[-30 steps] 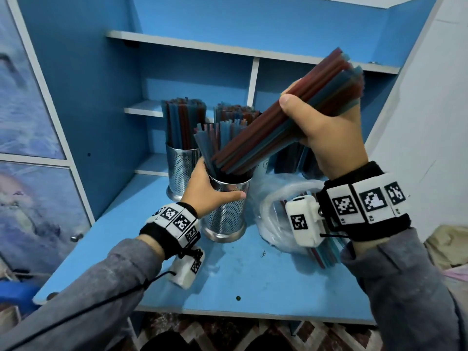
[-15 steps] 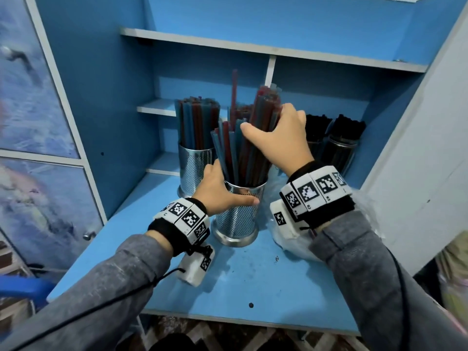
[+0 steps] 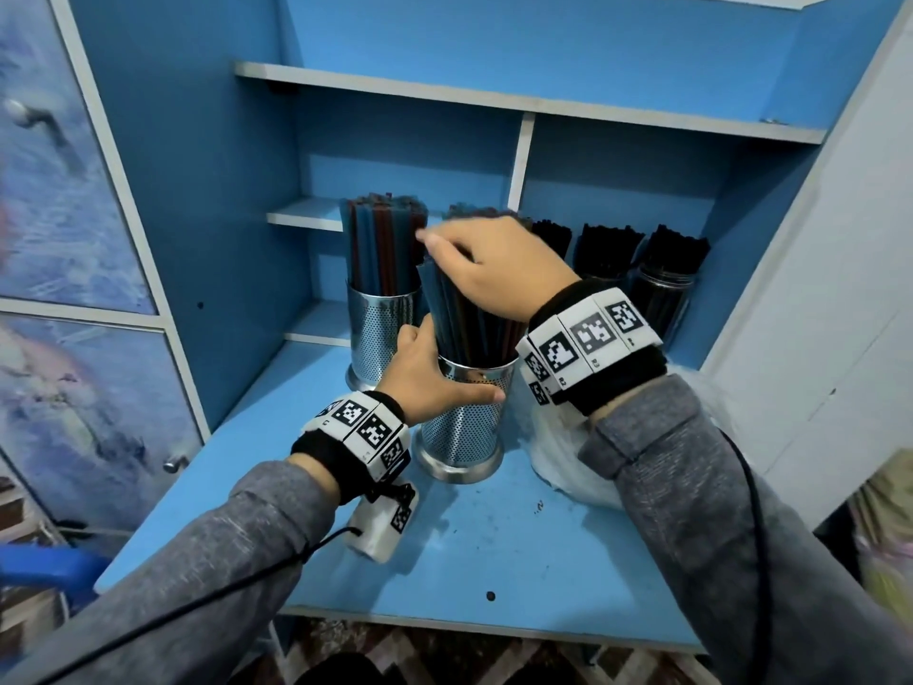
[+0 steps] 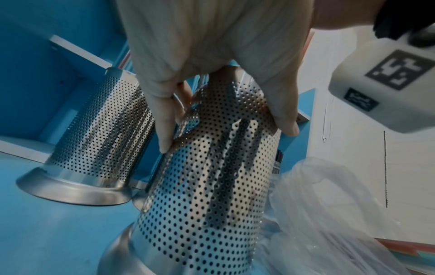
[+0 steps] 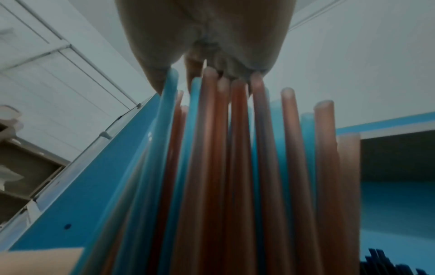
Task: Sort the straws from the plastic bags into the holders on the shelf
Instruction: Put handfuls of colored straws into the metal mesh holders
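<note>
My left hand (image 3: 442, 370) grips the rim of a perforated steel holder (image 3: 462, 430) standing on the blue shelf board (image 3: 494, 546). The same holder (image 4: 212, 186) fills the left wrist view, with my thumb and fingers curled round it. Blue and reddish straws (image 3: 469, 321) stand upright in it. My right hand (image 3: 486, 262) lies palm down on their tops, fingers stretched out to the left. In the right wrist view my fingertips (image 5: 195, 74) touch the straw ends (image 5: 212, 148). A clear plastic bag (image 3: 558, 469) lies to the right of the holder, under my right forearm.
A second steel holder (image 3: 378, 331) full of blue and red straws stands behind and to the left. Another holder's straws (image 3: 477, 212) show just behind my right hand. Jars of black straws (image 3: 610, 252) stand at the back right. Cabinet walls close in on both sides.
The right hand brought the tilted bundle down into the held holder, released its grip, and now rests on the straw tops. The left hand stayed on the holder.
</note>
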Action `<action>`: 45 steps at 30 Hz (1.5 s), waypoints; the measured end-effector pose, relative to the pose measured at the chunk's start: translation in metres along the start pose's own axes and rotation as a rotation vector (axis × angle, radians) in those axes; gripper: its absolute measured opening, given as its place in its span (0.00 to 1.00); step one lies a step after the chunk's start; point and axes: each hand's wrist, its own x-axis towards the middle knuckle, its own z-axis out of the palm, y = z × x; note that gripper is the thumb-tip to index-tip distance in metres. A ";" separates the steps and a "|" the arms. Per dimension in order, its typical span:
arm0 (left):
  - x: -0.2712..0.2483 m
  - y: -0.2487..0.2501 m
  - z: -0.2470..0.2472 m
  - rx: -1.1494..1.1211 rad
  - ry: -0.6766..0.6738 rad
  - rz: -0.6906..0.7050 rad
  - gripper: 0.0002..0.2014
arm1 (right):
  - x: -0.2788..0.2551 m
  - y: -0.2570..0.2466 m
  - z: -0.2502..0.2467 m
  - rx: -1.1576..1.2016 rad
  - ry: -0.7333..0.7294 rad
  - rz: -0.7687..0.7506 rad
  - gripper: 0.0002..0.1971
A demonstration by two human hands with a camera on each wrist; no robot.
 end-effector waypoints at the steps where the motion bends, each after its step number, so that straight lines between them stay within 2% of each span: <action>1: -0.001 0.000 0.000 0.005 0.003 0.004 0.52 | -0.002 0.000 0.002 -0.053 -0.068 0.043 0.23; 3: -0.003 0.001 0.002 0.002 0.023 0.006 0.50 | -0.008 0.000 0.005 -0.052 -0.058 0.085 0.25; 5: -0.008 0.002 0.005 -0.007 0.059 0.002 0.51 | -0.014 0.000 0.006 0.031 0.042 0.056 0.24; 10: -0.023 0.010 0.010 -0.196 0.111 0.025 0.59 | -0.037 0.004 0.003 0.237 0.471 -0.060 0.16; 13: -0.037 0.015 0.022 -0.068 0.275 -0.035 0.61 | -0.059 0.017 -0.007 0.300 0.606 -0.032 0.10; 14: -0.044 0.019 0.026 -0.009 0.368 -0.052 0.58 | -0.067 0.024 -0.012 0.344 0.610 -0.006 0.10; 16: -0.054 0.028 0.031 0.072 0.557 0.013 0.44 | -0.086 0.042 -0.023 0.434 0.560 0.077 0.13; 18: -0.061 0.038 0.033 0.085 0.685 0.201 0.27 | -0.105 0.062 -0.033 0.453 0.449 0.187 0.15; 19: -0.063 0.043 0.035 0.047 0.693 0.318 0.21 | -0.115 0.071 -0.036 0.457 0.386 0.240 0.17; 21: -0.066 0.056 0.042 -0.078 0.577 0.537 0.13 | -0.134 0.087 -0.040 0.495 0.269 0.344 0.22; 23: -0.067 0.065 0.051 -0.145 0.430 0.651 0.12 | -0.150 0.097 -0.039 0.488 0.145 0.451 0.22; 25: -0.066 0.072 0.062 -0.155 0.311 0.655 0.11 | -0.165 0.107 -0.034 0.379 -0.019 0.555 0.19; 27: -0.061 0.074 0.074 -0.134 0.199 0.585 0.12 | -0.179 0.114 -0.024 0.188 -0.243 0.638 0.14; 29: -0.054 0.074 0.088 -0.074 0.088 0.486 0.13 | -0.190 0.119 -0.010 0.056 -0.392 0.709 0.15; 32: -0.041 0.073 0.103 0.058 -0.065 0.299 0.15 | -0.202 0.125 0.014 -0.033 -0.441 0.786 0.20; 36: -0.027 0.072 0.116 0.064 -0.201 0.176 0.24 | -0.210 0.140 0.038 -0.214 -0.512 0.897 0.31; 41: -0.020 0.071 0.121 0.037 -0.186 0.135 0.28 | -0.209 0.149 0.055 -0.289 -0.467 1.010 0.36; 45: -0.017 0.066 0.123 0.030 -0.180 0.125 0.30 | -0.207 0.152 0.065 -0.333 -0.440 0.937 0.34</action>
